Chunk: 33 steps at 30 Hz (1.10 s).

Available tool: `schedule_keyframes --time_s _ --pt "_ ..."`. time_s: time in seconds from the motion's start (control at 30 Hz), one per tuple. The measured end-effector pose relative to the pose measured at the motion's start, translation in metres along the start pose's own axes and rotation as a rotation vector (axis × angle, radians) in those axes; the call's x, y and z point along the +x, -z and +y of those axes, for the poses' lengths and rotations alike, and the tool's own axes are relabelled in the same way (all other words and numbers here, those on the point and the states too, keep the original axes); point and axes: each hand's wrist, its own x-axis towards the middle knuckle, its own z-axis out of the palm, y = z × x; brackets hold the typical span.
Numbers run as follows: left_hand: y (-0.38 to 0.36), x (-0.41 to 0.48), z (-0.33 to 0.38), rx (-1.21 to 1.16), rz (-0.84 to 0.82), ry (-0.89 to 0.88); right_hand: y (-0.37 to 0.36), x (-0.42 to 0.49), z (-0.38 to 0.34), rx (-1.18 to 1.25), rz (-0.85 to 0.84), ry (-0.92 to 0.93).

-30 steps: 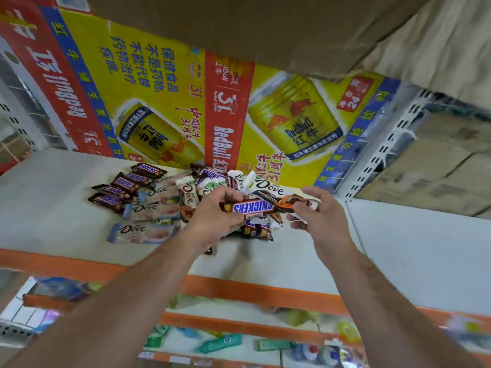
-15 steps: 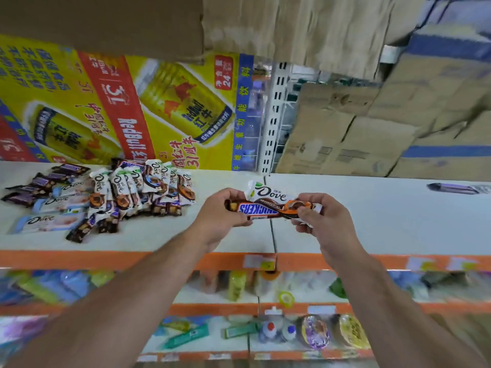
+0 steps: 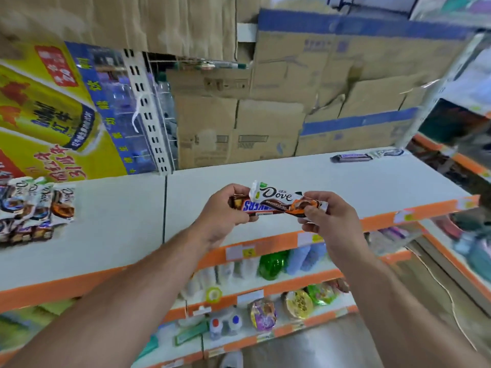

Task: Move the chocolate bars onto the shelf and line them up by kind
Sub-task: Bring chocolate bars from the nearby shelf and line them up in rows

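Chocolate bars, 2 of them, are held together in the air over the front edge of the flat white shelf board with an orange front lip (image 3: 292, 175): a white-wrapped Dove bar (image 3: 276, 194) lies on top of a brown-wrapped Snickers bar (image 3: 252, 208), both running left to right and touching along their length. The left hand (image 3: 220, 216) has its fingers curled round the left ends of the 2 bars, with the thumb on the near side. The right hand (image 3: 330, 217) pinches the right ends between the thumb and bent fingers. Both forearms reach in from the bottom corners. Towards the left edge of the shelf lies a crowded heap of more wrapped bars (image 3: 34, 205), white Dove wrappers overlapping at the back and darker wrappers in front; blur hides their exact count. Near the back right corner of the shelf a single dark-wrapped bar (image 3: 350, 157) lies lengthwise, with a pale blurred wrapper (image 3: 385, 153) just beside its right end. Stacked brown cardboard boxes with blue tape bands (image 3: 265, 123) stand behind the back edge, and a yellow drinks poster showing a can (image 3: 39, 115) hangs behind the left part. Below, 2 lower orange-edged shelves (image 3: 279, 286) carry small colourful packets and bottles.
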Motion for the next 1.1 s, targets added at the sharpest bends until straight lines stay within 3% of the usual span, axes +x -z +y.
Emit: schedule_keyframes --time_s 0.33,0.7,1.1 --pt "-0.129 0.124 -0.002 0.018 -0.205 0.004 0.106 0.088 0.01 0.025 0.206 -0.038" --pt "-0.224 0.252 0.015 0.038 -0.267 0.018 0.188 0.206 0.003 0.04 0.35 -0.083" --pt "-0.275 0.306 0.002 0.191 -0.218 0.01 0.242 0.289 0.025 0.061 0.279 -0.123"
